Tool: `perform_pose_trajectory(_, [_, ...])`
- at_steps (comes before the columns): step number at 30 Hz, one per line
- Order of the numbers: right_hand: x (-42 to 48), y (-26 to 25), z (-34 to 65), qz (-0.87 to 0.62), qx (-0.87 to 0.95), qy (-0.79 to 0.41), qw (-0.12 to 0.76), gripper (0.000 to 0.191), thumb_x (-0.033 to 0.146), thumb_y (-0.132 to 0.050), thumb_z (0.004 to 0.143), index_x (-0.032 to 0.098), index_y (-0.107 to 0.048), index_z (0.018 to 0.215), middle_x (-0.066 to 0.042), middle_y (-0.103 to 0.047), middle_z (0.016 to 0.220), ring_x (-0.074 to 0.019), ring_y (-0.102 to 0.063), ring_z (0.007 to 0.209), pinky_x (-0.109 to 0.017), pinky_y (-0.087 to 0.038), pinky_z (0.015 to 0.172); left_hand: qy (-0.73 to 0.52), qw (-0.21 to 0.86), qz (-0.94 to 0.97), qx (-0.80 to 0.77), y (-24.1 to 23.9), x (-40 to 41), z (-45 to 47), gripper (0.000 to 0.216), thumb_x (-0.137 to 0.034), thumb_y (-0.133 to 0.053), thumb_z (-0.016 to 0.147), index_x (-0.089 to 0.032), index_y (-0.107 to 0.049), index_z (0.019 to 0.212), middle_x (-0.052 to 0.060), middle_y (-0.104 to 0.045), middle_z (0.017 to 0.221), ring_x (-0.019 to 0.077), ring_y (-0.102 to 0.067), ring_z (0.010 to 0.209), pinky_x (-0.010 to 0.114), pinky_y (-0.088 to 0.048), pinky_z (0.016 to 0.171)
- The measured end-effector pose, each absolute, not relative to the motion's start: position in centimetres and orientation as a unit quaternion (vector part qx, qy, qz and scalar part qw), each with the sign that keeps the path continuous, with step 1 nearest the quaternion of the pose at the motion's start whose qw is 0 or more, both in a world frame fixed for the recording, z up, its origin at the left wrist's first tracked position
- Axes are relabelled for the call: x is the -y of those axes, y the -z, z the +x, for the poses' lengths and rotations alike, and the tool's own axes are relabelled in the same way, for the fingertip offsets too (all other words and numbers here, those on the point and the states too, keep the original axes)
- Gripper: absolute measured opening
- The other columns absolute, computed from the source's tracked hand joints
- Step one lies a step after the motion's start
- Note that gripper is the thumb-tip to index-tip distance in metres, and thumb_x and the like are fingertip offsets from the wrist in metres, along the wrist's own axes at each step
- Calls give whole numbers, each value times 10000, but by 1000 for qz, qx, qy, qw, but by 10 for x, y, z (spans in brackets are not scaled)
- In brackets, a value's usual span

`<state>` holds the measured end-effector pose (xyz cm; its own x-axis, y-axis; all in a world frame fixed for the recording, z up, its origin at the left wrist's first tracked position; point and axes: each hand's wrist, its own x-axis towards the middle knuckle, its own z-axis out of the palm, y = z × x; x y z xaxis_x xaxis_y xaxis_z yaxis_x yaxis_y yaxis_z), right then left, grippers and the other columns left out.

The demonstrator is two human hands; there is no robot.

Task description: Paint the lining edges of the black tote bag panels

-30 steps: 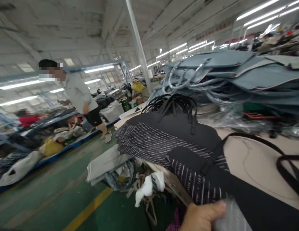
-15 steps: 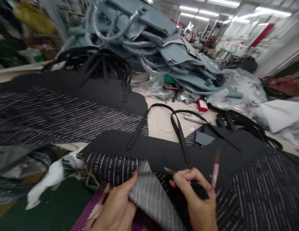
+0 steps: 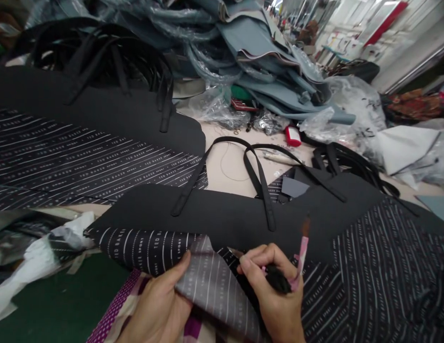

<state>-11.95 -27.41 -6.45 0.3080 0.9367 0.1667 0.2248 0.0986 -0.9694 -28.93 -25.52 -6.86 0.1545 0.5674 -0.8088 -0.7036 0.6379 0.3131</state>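
Note:
A black bag panel [image 3: 222, 219] with white striped lettering lies at the table's near edge, its two black handles [image 3: 257, 176] reaching away from me. My left hand [image 3: 160, 305] pinches the panel's lower corner and folds it up, so the grey underside [image 3: 211, 286] shows. My right hand [image 3: 275, 290] is closed round a pink-handled brush [image 3: 301, 257] with a dark tip, held like a pen just above the folded edge.
More black striped panels with handles [image 3: 82, 119] are stacked at the left. Grey-blue bags [image 3: 250, 43] are piled at the back, with clear plastic wrap [image 3: 346, 109] and a small red and white thing [image 3: 292, 136] beside them. Green floor [image 3: 46, 309] lies at the lower left.
My view swung from the hall and a standing person down onto the table. Both hands came into view; the left keeps the folded corner, the right holds the brush slightly lower.

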Motion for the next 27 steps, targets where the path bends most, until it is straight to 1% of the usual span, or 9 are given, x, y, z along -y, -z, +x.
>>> perform_pose_trajectory(8, [276,69,-120,-602,518,-321,516,237,184,-670,877,202,-557,669,19,-643,665,-128,-620,629,-222,-503,624,-421,759,-92,-489,69,255,-289,337,-170,-676,880,-53,-665,1197,167,-707,1189,287,-640,1168,420,-502,1071])
perform_pose_trajectory(15, [276,65,-130,-624,463,-322,541,253,243,-689,860,205,-564,644,15,-618,640,-141,-588,621,-252,-475,623,-424,753,-73,-498,69,256,-289,340,-168,-662,892,-72,-657,1219,149,-706,1199,280,-634,1181,422,-489,1086])
perform_pose_trajectory(18, [276,67,-130,-622,482,-314,531,251,228,-684,866,205,-560,649,20,-618,643,-134,-600,619,-245,-476,627,-427,752,-64,-499,67,256,-289,326,-182,-665,893,-78,-668,1202,147,-712,1185,282,-637,1177,426,-491,1084])
perform_pose_trajectory(22, [275,68,-126,-615,526,-291,509,237,202,-683,862,203,-560,660,8,-642,656,-140,-626,609,-238,-486,590,-423,757,-62,-495,65,257,-288,330,-183,-671,889,-83,-672,1204,145,-719,1168,289,-646,1161,429,-502,1072])
perform_pose_trajectory(27, [272,68,-128,-607,545,-285,503,234,185,-679,858,204,-555,661,0,-640,645,-148,-635,599,-238,-496,576,-420,756,-51,-500,66,258,-289,329,-183,-660,898,-100,-672,1216,143,-723,1159,290,-663,1129,461,-514,1054])
